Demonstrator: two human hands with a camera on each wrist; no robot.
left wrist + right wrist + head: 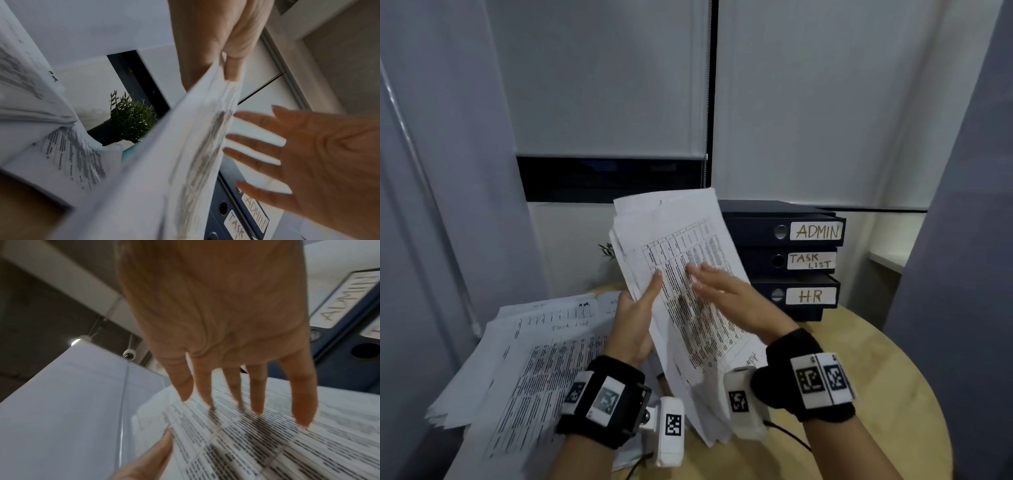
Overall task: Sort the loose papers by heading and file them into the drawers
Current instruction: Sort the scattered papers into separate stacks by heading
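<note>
Head view. The left hand (635, 323) grips a thick sheaf of papers (681, 274) by its left edge, thumb across the printed top sheet, so that the sheaf stands tilted above the round wooden worktop (866, 370). The right hand (726, 298) lies over the table printed on that sheet, fingers straight and spread, holding nothing. A second, fanned pile of papers (530, 356) rests flat on the worktop's left side; one sheet bears the handwritten words "Task List". Behind the hands stand three stacked dark drawers, labelled from top to bottom ADMIN (816, 231), TASK LIST (811, 261) and HR (811, 295), all closed.

Left wrist view. The thumb (232, 68) presses on the upper edge of the raised sheaf, seen edge-on and blurred. The right hand's open palm is just beside the sheet's face. A small potted plant (129, 120) stands behind the papers.

Right wrist view. The right fingertips (302, 410) hover at the printed sheet; whether they touch it cannot be told. The left thumb holds the sheet's near edge.
</note>
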